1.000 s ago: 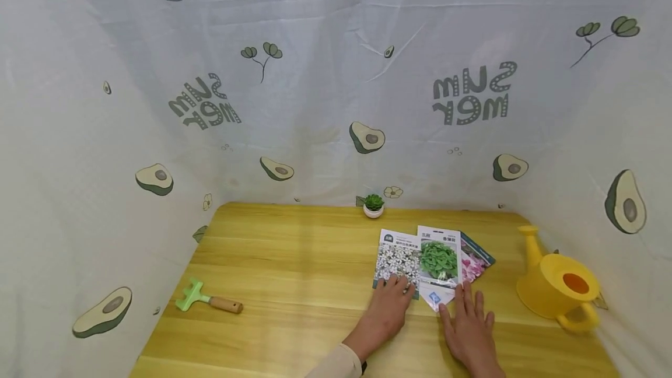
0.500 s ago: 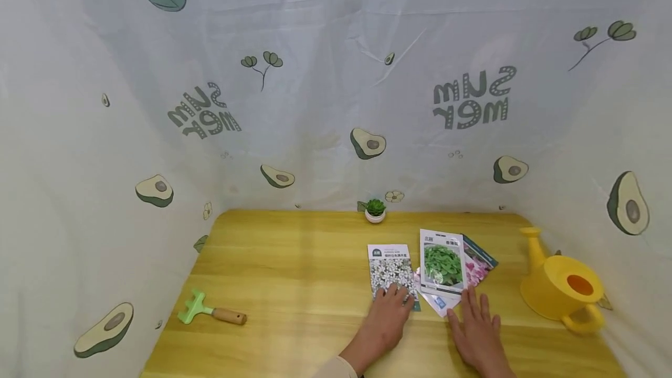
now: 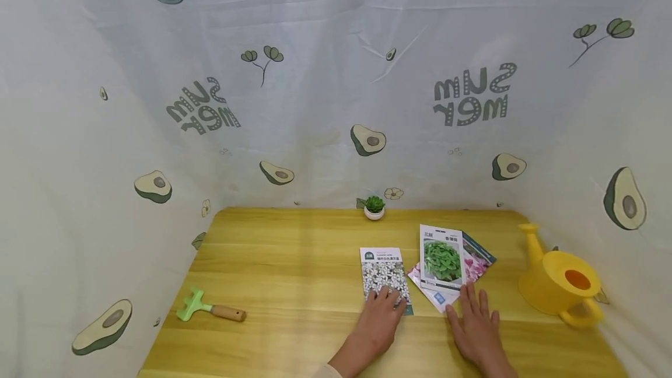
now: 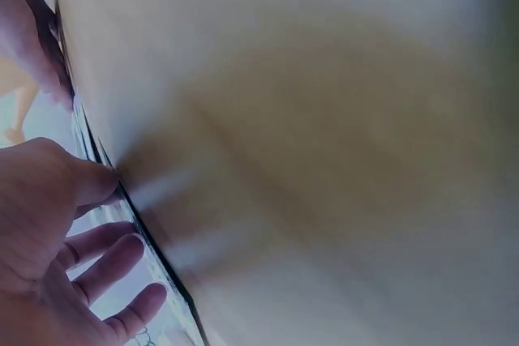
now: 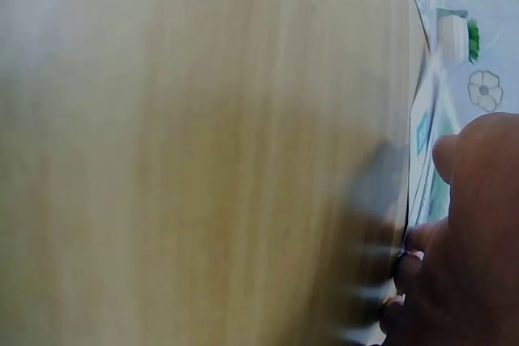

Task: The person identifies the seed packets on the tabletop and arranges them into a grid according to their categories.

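My left hand (image 3: pixel 381 317) rests its fingertips on the lower part of a seed packet (image 3: pixel 382 273) with white flowers, which lies flat on the table. In the left wrist view the thumb and fingertips (image 4: pixel 150 297) touch the packet's face along its thin edge. To the right, my right hand (image 3: pixel 476 322) lies with extended fingers at the lower right corner of a seed packet (image 3: pixel 443 261) picturing green leaves. That packet overlaps a pink-flower packet (image 3: pixel 479 260) and a mostly covered white packet (image 3: pixel 440 298) beneath it.
A yellow watering can (image 3: pixel 556 284) stands at the right edge of the wooden table (image 3: pixel 294 261). On the left lies a small green rake (image 3: pixel 210 308) with a wooden handle. A little potted succulent (image 3: pixel 374 207) stands at the back, before a printed curtain (image 3: pixel 315 104).
My left hand has slid the white-flower packet leftward, away from the others, opening a gap and uncovering more of the lower packet. My right hand has stayed nearly in place.
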The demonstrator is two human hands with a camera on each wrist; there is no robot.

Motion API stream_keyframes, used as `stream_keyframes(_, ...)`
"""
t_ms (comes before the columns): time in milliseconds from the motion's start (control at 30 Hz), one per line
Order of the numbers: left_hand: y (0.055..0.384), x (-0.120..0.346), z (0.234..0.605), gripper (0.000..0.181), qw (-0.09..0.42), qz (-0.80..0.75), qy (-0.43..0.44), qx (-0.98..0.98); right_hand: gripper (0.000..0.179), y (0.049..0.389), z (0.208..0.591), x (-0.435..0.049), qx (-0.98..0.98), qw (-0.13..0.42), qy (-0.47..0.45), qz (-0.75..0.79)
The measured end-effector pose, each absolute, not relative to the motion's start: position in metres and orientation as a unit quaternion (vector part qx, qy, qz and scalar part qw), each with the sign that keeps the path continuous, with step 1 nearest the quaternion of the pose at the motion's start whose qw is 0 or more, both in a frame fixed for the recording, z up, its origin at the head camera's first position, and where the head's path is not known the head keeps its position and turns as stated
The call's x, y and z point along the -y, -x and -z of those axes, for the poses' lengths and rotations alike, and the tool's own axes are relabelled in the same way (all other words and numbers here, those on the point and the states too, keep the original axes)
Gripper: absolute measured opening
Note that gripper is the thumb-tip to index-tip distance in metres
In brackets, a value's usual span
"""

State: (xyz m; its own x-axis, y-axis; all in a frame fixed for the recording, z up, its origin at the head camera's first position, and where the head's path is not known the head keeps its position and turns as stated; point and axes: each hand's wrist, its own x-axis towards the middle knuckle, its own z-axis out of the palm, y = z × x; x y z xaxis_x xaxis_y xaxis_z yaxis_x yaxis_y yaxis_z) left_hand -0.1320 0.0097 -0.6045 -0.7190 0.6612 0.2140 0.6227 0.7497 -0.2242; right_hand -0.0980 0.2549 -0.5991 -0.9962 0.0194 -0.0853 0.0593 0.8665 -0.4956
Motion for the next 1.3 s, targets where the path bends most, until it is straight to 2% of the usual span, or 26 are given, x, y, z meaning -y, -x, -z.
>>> stream_keyframes(233,0.126,-0.006,0.593,0.034,0.102,-0.058,0.353,0.928,0.077,0.098,0.598,-0.259,-0.967,0.050,-0.029,0.248)
stream_keyframes(500,0.122,0.000,0.590,0.031,0.114,-0.059,0.358,0.925,0.083,0.099,0.591,-0.260,-0.960,0.093,-0.048,0.258)
stream_keyframes(733,0.126,0.006,0.584,0.034,0.084,-0.026,0.356,0.930,0.081,0.097,0.586,-0.259,-0.962,0.081,-0.038,0.258)
stream_keyframes(900,0.142,0.012,0.577,0.034,0.056,0.040,0.359,0.931,0.080,0.098,0.581,-0.258,-0.965,0.080,-0.033,0.247)
stream_keyframes(1067,0.168,0.015,0.571,0.044,0.038,0.056,0.344,0.937,0.079,0.099,0.586,-0.260,-0.967,0.063,-0.028,0.246)
stream_keyframes(1300,0.193,0.027,0.572,0.068,-0.054,0.067,0.336,0.938,0.079,0.100,0.600,-0.258,-0.969,0.061,-0.023,0.236)
